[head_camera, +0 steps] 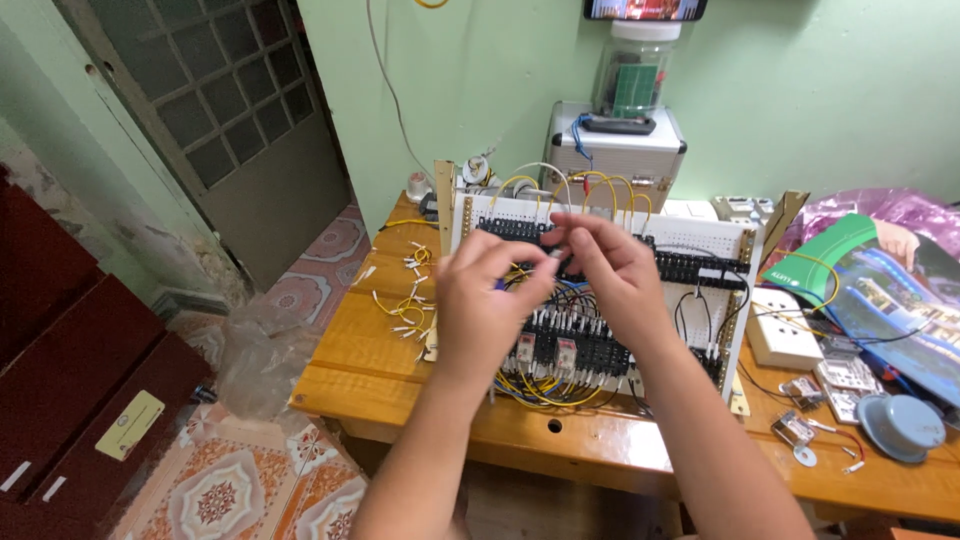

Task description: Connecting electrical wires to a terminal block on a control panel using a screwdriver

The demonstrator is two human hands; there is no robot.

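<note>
Off to the left of my left hand [482, 290], short yellow wire pieces [405, 295] with white tips lie scattered on the wooden desk [370, 370], and further left a crumpled clear plastic bag [255, 345] sits on the patterned floor tiles [215, 490]. My left hand is raised above the wiring board [725, 240], fingers drawn together, pinching the end of a thin wire [530, 278] between thumb and forefinger; a bit of blue shows just under the fingertips. Right beside it, almost touching, my right hand [612, 268] has its fingers closed on the same small wire end, thumb and forefinger meeting those of the left. The exact piece between the fingertips is too small and blurred to tell apart.

Under both hands stands the white perforated board, tilted up towards me, carrying rows of black terminal blocks [690, 268] and relays [575, 350], with yellow, black and blue wires looping across it. Behind my hands, a silver metal case [615, 150] stands against the green wall, with a clear plastic jar [640, 70] on top. To the right of my right hand lie a white socket block [785, 330], a green and blue brochure [870, 275], small clear parts [845, 385] and a round grey cap [900, 425] on the desk.
</note>
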